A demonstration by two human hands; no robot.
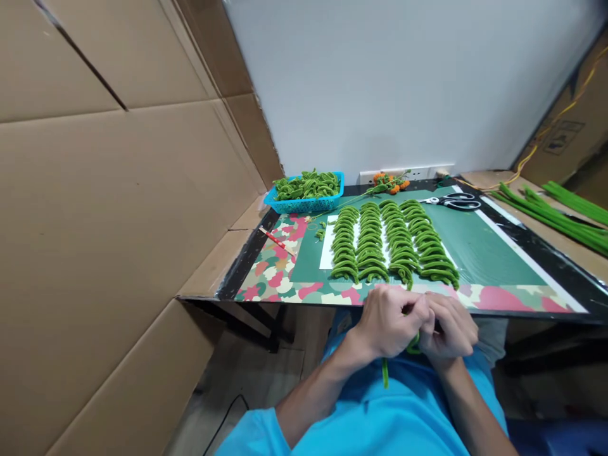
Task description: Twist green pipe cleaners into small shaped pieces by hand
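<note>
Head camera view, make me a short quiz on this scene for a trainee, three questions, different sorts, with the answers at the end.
1. Which thing lies by the far right corner of the laid-out curved green chenille pieces?
a) the blue basket
b) the black-handled scissors
c) the red-striped stick

2. True or false: the right hand is close beside the left hand, and a green chenille strip hangs below the left hand.

3. Fill in the number: the curved green chenille pieces on the green mat are laid out in ___ columns running from near to far.

Key: 1: b; 2: true; 3: four.
</note>
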